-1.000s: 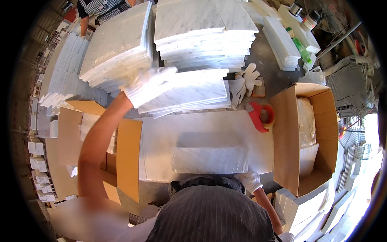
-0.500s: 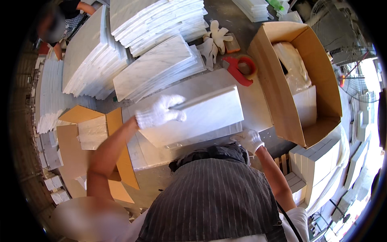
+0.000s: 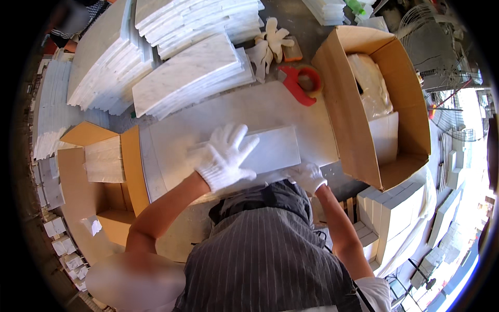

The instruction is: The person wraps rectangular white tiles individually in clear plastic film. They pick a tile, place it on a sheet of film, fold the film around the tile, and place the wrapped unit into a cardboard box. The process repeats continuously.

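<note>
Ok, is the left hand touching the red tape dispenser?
Apart. The head view shows a stretch of pale slab between the left hand and the red tape dispenser.

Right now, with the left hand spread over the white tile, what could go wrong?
The left hand has its fingers spread, so the white tile might slide toward the near edge of the work surface. The low tile stack beyond it sits with staggered edges, so a bump could shift it.
</note>
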Motion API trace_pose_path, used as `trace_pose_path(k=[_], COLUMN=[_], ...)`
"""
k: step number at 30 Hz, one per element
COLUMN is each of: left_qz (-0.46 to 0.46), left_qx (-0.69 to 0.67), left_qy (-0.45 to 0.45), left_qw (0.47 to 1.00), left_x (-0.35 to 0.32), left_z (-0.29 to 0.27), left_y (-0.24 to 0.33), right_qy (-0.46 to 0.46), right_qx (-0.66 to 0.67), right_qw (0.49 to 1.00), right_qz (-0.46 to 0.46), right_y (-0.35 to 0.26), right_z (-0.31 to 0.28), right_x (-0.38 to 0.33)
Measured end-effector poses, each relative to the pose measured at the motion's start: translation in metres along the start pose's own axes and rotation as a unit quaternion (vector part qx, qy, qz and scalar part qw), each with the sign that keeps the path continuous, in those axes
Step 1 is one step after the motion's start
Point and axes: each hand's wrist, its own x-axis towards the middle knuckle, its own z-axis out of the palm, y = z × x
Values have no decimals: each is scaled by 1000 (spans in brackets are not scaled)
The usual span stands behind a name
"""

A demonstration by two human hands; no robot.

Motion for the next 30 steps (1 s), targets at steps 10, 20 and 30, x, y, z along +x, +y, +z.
trace_pose_path(k=[10, 20, 30], left_qz=[74, -105, -8], left_qx=[85, -252, 34], left_qy=[63, -114, -78], left_qw=[992, 955, 996], left_x=[-16, 15, 9], left_z=[8, -52, 13], left_y=[4, -41, -2], right_qy=[0, -30, -3], right_qx=[36, 55, 12], right_qw=[999, 998, 1000], right_qz=[-21, 27, -25], right_y=[-10, -12, -1], right_z=[-5, -8, -5], right_x=[0, 1, 6])
